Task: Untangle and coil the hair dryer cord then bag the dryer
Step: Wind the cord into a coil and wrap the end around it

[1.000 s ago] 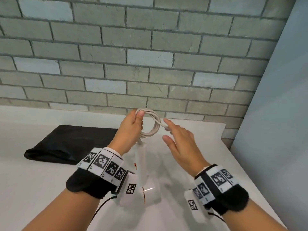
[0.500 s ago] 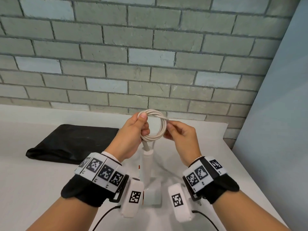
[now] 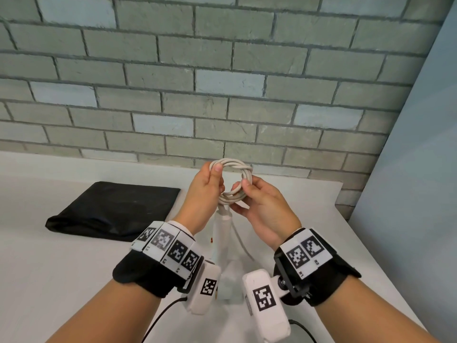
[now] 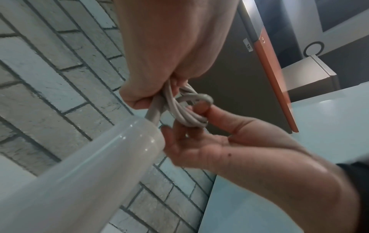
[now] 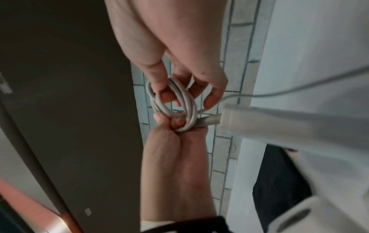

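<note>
While the white hair dryer (image 3: 223, 246) hangs by its handle between the two wrists, just above the white desk (image 3: 61, 280), its cord coil (image 3: 233, 179) is held up over it. On the coil's near left side the left hand (image 3: 205, 191) has a closed grip, thumb pressed on the loops. At the right side the right hand (image 3: 262, 206) pinches the loops between thumb and fingers. Farther left, a black bag (image 3: 111, 209) lies flat on the desk, before the grey brick wall (image 3: 222, 82).
</note>
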Motion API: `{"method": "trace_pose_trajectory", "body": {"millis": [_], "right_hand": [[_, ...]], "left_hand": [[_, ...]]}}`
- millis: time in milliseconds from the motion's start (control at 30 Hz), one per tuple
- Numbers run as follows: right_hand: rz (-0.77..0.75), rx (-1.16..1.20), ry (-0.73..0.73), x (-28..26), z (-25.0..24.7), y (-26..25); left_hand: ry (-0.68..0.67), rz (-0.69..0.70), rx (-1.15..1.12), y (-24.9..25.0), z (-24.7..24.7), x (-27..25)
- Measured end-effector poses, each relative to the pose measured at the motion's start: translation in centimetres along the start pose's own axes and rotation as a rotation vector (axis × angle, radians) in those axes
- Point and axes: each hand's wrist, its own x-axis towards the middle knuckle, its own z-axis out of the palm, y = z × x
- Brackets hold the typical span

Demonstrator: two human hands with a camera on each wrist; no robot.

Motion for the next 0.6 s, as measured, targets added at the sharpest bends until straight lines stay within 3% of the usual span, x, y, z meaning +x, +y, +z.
{"method": "trace_pose_trajectory", "body": {"millis": [67,167,367,467,600], "right_hand": [[0.022,0.074,-0.069,-0.2,0.5,-0.3],[-0.014,-0.048,-0.104,-0.4,0.8,-0.4],[-0.01,-0.331,0.149,0.1,-0.1,-0.5],[0.057,-0.453,0.119,-0.6,-1.0,-1.1],[0.028,-0.28,0.032,-1.8,-2.4,-1.2]], "left_hand": [[-0.007,0.0,-0.003,0.0,0.1,0.0],[-0.01,0.007,-0.001,0.0,0.4,-0.1],[0.045,0.03,0.018,-0.2,0.5,0.1],[0.08,0.034,0.058,-0.4,0.8,0.4],[0.118,0.017,0.058,-0.6,1.2,1.0]]}}
